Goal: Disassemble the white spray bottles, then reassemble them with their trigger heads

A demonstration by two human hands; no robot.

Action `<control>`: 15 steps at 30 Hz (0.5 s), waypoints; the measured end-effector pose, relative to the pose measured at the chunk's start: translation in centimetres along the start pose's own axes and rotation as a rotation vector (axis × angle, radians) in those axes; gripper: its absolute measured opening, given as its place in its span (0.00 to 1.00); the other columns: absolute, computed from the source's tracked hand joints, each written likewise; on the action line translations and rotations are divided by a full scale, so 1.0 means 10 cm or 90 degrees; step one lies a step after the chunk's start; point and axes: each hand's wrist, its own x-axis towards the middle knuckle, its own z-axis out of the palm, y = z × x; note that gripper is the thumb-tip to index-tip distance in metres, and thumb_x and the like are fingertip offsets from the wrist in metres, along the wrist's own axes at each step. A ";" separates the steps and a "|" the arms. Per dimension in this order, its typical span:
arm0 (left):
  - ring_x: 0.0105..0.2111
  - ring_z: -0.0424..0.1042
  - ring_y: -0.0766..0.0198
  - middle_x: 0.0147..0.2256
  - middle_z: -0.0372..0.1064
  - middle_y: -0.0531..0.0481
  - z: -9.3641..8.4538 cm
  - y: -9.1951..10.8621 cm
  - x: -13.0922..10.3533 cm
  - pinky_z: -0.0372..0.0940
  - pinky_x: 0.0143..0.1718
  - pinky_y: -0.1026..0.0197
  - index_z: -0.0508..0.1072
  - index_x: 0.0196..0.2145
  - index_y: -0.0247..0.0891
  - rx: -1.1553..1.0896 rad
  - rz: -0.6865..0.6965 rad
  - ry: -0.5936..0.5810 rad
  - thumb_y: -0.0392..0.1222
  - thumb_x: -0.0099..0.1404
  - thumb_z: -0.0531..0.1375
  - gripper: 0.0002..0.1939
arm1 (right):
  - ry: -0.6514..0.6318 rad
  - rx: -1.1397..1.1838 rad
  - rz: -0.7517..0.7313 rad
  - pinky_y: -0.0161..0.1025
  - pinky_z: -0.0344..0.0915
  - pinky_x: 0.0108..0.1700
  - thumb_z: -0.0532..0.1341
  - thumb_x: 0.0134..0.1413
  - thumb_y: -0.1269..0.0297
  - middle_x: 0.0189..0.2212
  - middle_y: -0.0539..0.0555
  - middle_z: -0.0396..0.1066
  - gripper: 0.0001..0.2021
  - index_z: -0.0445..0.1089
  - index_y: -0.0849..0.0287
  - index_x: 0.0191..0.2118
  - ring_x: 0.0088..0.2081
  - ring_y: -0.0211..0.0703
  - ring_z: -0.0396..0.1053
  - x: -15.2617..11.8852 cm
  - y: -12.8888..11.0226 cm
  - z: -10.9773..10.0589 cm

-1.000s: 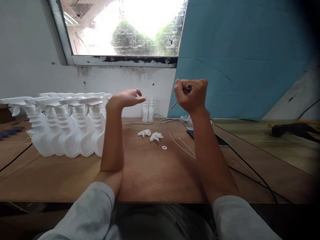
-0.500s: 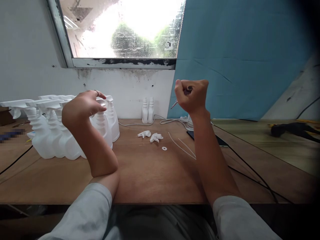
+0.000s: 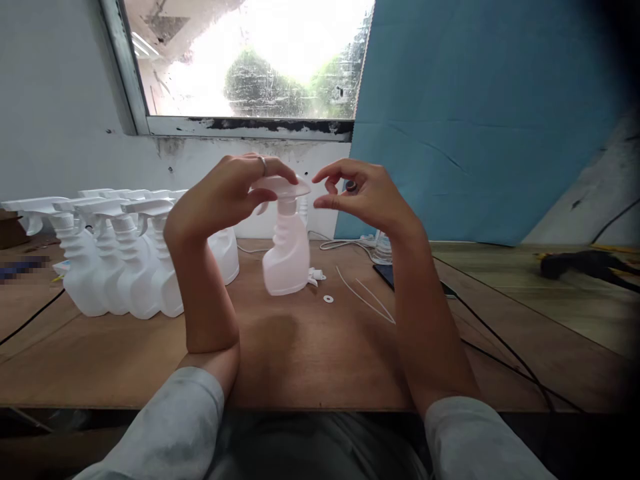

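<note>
A white spray bottle (image 3: 287,257) hangs upright just above the table, its trigger head gripped by my left hand (image 3: 233,190). Close to the right side of that head is my right hand (image 3: 363,193), thumb and forefinger apart. A small dark round-ended tool (image 3: 351,187) is held against its palm by the other fingers; most of the tool is hidden. Several white spray bottles (image 3: 135,267) stand in a group on the left, partly behind my left forearm.
On the wooden table (image 3: 320,373) lie a white washer (image 3: 328,299), thin white tubes (image 3: 365,297) and a loose spray head (image 3: 315,275) partly behind the bottle. A dark phone (image 3: 384,275) and black cables (image 3: 505,357) are at the right.
My left hand has moved right from the bottle group, carrying one bottle to the middle. My right hand has turned, and its thumb and forefinger have spread.
</note>
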 end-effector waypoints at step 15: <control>0.49 0.68 0.54 0.54 0.63 0.43 0.61 -0.21 0.51 0.66 0.44 0.58 0.54 0.61 0.46 -0.175 0.075 0.092 0.57 0.55 0.66 0.41 | 0.160 0.156 0.083 0.42 0.64 0.24 0.67 0.45 0.42 0.29 0.52 0.68 0.23 0.70 0.47 0.45 0.32 0.48 0.69 0.06 0.03 -0.14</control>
